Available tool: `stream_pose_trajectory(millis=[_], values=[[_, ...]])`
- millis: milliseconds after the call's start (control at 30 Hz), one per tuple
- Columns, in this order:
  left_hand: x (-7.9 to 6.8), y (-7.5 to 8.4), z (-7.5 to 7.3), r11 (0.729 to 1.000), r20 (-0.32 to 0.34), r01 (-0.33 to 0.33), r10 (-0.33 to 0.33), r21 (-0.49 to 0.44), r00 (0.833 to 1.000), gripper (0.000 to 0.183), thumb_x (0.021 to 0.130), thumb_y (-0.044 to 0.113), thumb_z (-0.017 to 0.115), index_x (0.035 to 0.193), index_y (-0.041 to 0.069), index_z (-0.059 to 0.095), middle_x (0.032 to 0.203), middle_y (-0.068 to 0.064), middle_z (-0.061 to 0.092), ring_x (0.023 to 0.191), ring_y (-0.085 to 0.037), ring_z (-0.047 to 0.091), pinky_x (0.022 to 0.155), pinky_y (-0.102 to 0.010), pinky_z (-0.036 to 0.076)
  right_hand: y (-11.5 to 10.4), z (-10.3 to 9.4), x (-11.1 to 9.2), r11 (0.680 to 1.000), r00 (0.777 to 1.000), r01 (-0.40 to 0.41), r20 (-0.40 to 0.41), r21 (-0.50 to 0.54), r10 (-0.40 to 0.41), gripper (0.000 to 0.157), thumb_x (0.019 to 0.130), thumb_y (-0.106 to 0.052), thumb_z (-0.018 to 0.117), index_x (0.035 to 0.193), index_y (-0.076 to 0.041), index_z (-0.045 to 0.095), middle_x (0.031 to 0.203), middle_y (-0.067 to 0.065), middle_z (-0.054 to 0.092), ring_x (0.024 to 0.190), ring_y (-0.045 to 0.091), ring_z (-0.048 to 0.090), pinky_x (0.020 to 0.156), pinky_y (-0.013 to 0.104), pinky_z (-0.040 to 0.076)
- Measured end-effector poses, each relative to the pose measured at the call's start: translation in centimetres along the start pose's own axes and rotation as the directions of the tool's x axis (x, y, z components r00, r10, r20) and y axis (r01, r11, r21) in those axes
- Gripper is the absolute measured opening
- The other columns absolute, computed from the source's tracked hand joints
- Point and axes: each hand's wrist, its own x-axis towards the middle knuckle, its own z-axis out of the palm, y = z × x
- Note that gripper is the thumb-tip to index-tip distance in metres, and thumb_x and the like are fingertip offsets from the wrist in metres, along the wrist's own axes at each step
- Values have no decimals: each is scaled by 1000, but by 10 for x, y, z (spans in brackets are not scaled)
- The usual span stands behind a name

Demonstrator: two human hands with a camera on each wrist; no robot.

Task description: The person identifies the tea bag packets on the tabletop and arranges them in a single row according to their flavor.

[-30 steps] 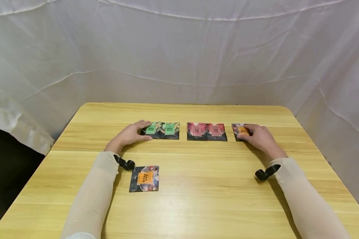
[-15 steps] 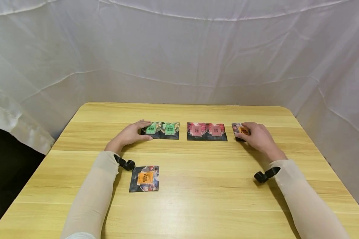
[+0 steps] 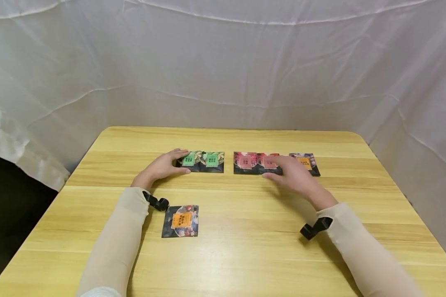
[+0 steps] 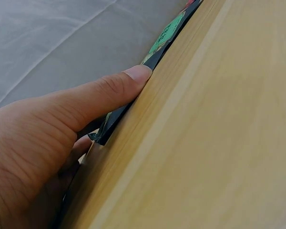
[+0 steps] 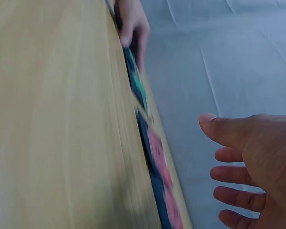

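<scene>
My left hand (image 3: 165, 165) rests at the left end of a pair of flat green-labelled sachets (image 3: 212, 161), its thumb and a fingertip at opposite edges of the left one. In the left wrist view, the straight thumb (image 4: 109, 93) touches the sachet's near edge; the other fingers are mostly hidden behind it. My right hand (image 3: 293, 175) is over the right-hand part of two overlapping red-labelled sachets (image 3: 245, 161). The right wrist view shows its fingers (image 5: 236, 175) apart, with nothing between them and the thumb. Right of this hand lies an orange-labelled sachet (image 3: 307, 162).
A second orange-labelled sachet (image 3: 180, 221) lies nearer, beside the left forearm. The wooden table (image 3: 245, 247) has a pale cloth curtain (image 3: 223, 74) hanging behind it. A black wrist camera (image 3: 157, 203) sits on each wrist.
My right hand has let go of the orange-labelled sachet at the row's right end and moved left over the red-labelled ones. The left hand has stayed in place.
</scene>
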Motion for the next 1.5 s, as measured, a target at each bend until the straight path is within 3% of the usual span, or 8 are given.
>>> stream_pose_trajectory(millis=[267,400,633,1000,1167,1333,1500], values=[[1,0,1,1000,6,8,-8,3,1000,86,85,57,69,154,19,35,161,-9,22,148,-31,12,116,-59,13,-59,23,1,990,988,138,71,21,-139,55,94,-48,62,138,-15,57,139,8,55,132,31,45,112,54,29],[2,2,1,1000,4,6,-6,6,1000,86,85,57,69,154,18,34,161,-10,21,148,-32,13,115,-59,14,-83,37,2,978,972,203,108,50,-208,53,94,-47,63,135,-15,59,137,3,57,130,25,47,110,48,34],[1,5,1,1000,-4,13,-13,-2,1000,85,85,56,70,153,18,36,161,-11,21,147,-34,15,115,-59,16,-117,57,3,961,945,246,188,126,-267,50,93,-46,64,135,-19,59,137,-3,57,129,18,47,110,39,35],[2,5,0,1000,-6,11,-11,4,1000,84,85,56,70,153,20,37,161,-11,21,147,-33,16,114,-61,16,-149,89,9,909,873,392,254,139,-416,55,93,-50,62,138,-19,57,135,-4,59,125,14,51,110,34,36],[3,5,1,1000,-5,12,-12,3,1000,85,84,57,70,153,20,36,161,-11,21,147,-33,16,114,-61,16,-159,103,11,882,840,460,272,99,-469,61,93,-52,59,142,-16,53,140,-1,55,128,15,48,111,31,34],[3,5,1,1000,-7,9,-9,2,1000,85,84,57,70,153,20,37,161,-11,22,146,-33,17,114,-61,18,-167,114,12,870,826,486,283,81,-488,61,95,-53,56,142,-15,52,145,0,49,133,15,42,114,28,27],[2,6,1,1000,-11,8,-8,4,1000,84,85,57,69,153,20,37,160,-10,23,147,-32,17,114,-59,20,-171,123,10,852,817,524,267,26,-511,62,94,-57,55,141,-16,54,143,0,50,130,15,44,112,27,31]])
